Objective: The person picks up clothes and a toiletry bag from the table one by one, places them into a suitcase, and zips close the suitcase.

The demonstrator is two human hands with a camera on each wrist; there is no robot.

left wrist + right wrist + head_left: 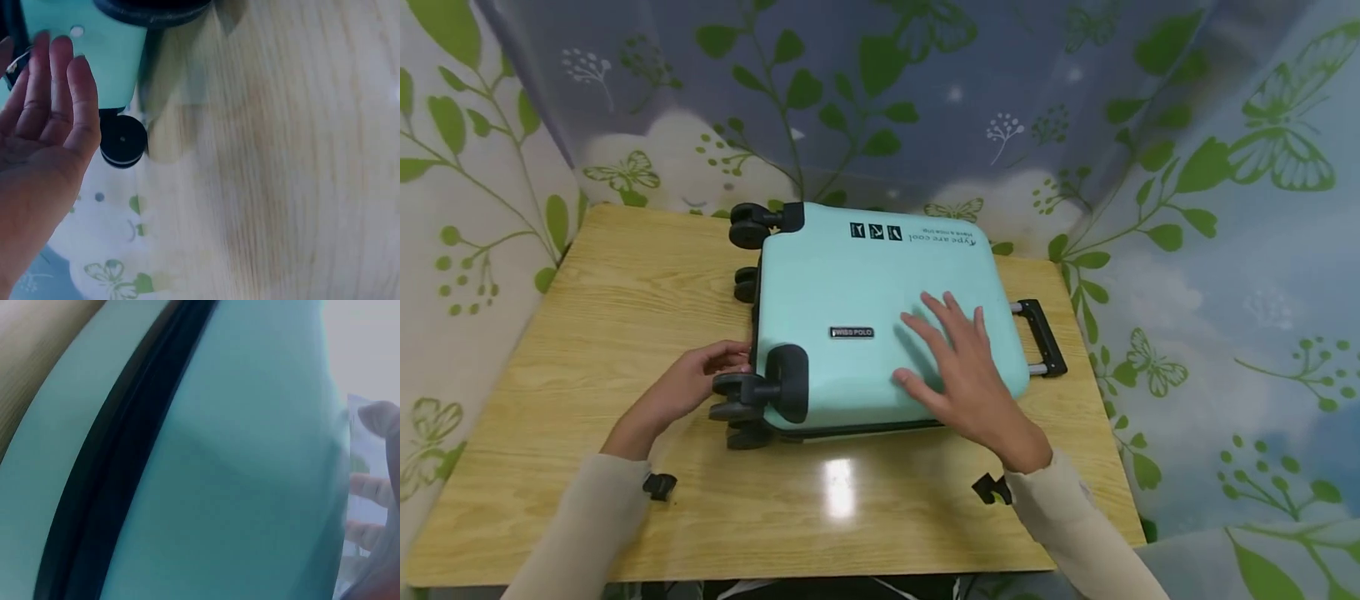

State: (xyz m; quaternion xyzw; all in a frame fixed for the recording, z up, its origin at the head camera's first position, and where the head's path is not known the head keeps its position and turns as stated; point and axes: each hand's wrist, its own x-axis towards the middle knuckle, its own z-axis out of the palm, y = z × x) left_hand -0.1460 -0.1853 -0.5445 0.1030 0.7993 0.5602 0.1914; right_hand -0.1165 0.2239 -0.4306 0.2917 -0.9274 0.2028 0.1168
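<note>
Head view: the mint-green hard-shell suitcase (880, 317) lies flat on the wooden table (625, 317). The right hand (966, 375) presses down on it, fingers spread.

Left wrist view: the left hand (44, 119), fingers straight and together, nears a black wheel (123, 140); the case could roll or slide.

Right wrist view: only blurred shell shows.

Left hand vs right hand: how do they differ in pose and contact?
The right hand lies flat with fingers spread on top of the suitcase; the left hand sits low on the table at the suitcase's wheel end, fingers loosely bent. Both wear beige sleeves.
</note>
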